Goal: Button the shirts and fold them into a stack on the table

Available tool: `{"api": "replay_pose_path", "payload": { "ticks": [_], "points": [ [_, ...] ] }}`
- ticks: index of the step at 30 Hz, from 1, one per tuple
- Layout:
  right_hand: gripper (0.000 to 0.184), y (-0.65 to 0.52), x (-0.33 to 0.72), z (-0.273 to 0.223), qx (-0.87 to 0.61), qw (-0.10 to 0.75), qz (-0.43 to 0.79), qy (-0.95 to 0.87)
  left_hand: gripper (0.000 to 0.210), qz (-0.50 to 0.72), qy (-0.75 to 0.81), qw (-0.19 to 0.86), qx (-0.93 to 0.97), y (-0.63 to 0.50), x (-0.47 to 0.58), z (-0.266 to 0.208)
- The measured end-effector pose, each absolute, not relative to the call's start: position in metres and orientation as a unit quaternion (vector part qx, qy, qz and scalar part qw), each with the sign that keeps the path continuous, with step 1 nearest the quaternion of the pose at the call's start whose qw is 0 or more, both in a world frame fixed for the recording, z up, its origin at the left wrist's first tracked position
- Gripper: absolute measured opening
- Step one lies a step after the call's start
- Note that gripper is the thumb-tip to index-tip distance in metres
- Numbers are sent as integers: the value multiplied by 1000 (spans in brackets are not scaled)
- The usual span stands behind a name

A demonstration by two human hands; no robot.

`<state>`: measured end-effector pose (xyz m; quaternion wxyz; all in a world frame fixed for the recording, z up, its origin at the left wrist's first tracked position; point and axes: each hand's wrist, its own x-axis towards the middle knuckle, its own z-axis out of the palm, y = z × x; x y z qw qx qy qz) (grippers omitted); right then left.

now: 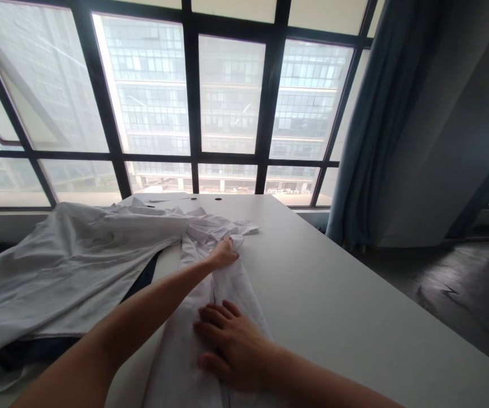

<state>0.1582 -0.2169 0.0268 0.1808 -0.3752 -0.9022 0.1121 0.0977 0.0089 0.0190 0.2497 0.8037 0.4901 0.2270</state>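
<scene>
A white shirt (185, 334) lies folded into a long strip on the table, its collar end pointing toward the windows. Near that collar, my left hand (224, 253) is reached far forward, with its fingers closed on the cloth. Closer to me, my right hand (238, 347) rests palm down on the shirt's front, fingers apart and holding nothing. My left forearm crosses over part of the strip. Left of it spreads a heap of white cloth (78, 249), with dark fabric (142, 277) showing underneath.
The white table (312, 289) runs away from me, its right edge slanting toward the window end. Large dark-framed windows (233, 93) stand beyond it. A blue-grey curtain (375, 124) hangs at the right, above dark floor (443, 289).
</scene>
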Motion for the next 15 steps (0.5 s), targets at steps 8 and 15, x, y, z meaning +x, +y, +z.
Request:
{"api": "replay_pose_path", "payload": {
  "ticks": [8,15],
  "points": [
    [51,-214,158,21,-365,195,99,-905,47,175,477,23,861,25,128,25],
    [53,-216,160,23,-369,183,91,-907,19,208,529,164,806,67,144,28]
  ]
}}
